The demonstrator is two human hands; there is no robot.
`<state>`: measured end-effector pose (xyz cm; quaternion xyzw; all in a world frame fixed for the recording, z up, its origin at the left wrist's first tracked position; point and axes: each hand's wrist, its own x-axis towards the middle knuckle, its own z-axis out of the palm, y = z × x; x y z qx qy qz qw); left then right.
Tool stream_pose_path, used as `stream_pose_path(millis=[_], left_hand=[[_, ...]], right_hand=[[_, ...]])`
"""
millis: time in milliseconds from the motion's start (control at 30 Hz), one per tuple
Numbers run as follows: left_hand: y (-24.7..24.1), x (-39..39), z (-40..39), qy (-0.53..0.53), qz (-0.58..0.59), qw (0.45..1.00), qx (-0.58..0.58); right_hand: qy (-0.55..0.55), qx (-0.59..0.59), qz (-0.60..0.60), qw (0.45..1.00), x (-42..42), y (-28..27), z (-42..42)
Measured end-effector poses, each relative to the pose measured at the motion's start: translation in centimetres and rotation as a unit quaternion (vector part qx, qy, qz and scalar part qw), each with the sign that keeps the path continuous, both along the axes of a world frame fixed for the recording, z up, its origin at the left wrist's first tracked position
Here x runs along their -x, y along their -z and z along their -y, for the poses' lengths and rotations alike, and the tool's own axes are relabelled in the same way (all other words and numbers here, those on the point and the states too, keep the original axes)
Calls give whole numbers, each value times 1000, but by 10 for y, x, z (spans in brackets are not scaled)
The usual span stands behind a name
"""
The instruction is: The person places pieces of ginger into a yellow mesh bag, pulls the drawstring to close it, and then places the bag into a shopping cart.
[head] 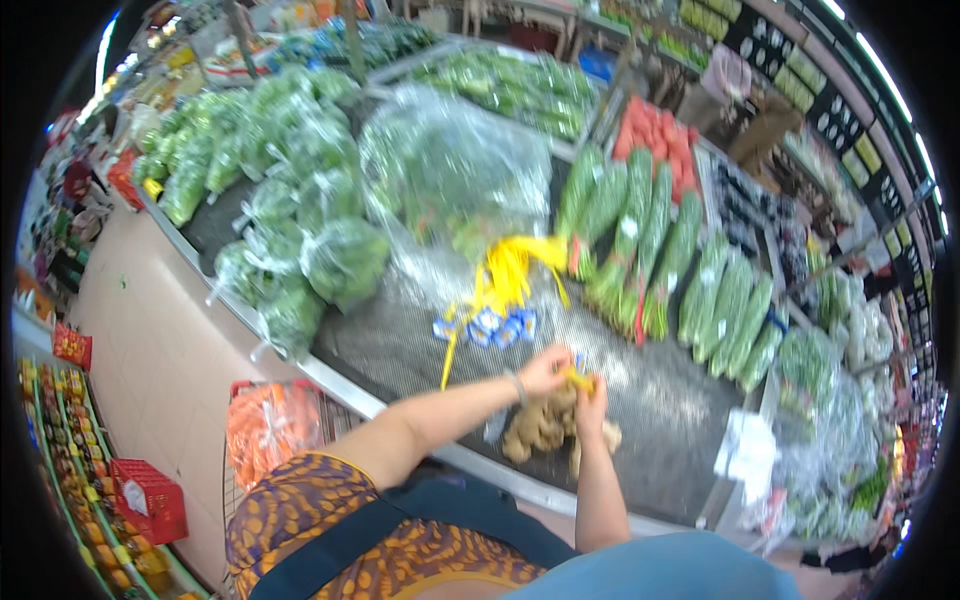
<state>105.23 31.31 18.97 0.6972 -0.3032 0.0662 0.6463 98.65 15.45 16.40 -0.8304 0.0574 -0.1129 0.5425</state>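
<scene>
My left hand (544, 371), with a band at its wrist, pinches a short yellow strip (580, 379) together with my right hand (591, 409). A small blue-and-white piece shows just above the strip, blurred. Directly below both hands lies ginger root (536, 429), partly hidden by my right hand and forearm, on the black ribbed mat (660, 450) of a produce stand. Farther in on the mat is a loose bunch of yellow strips (506, 274) with blue-and-white tags (501, 327) at their near ends.
Bagged green vegetables (341, 259) fill the stand's left side. Bundled leafy greens (626, 232) in clear wrap lie at the right. A metal rim (345, 390) edges the stand. Bagged carrots (262, 427) sit in a cart at my left. White plastic bags (746, 450) hang right.
</scene>
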Motion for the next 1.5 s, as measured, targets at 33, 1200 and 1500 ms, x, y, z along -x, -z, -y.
stream_pose_path(millis=[33,1200,1500], left_hand=[[-1,3,-6,61,-186,978,75],[96,8,1,198,-612,741,190],[32,28,6,154,-310,938,16]], right_hand=[[10,52,13,998,-3,-15,-15],[-56,295,94,949,70,-58,-48],[58,270,-80,958,87,-54,-26]])
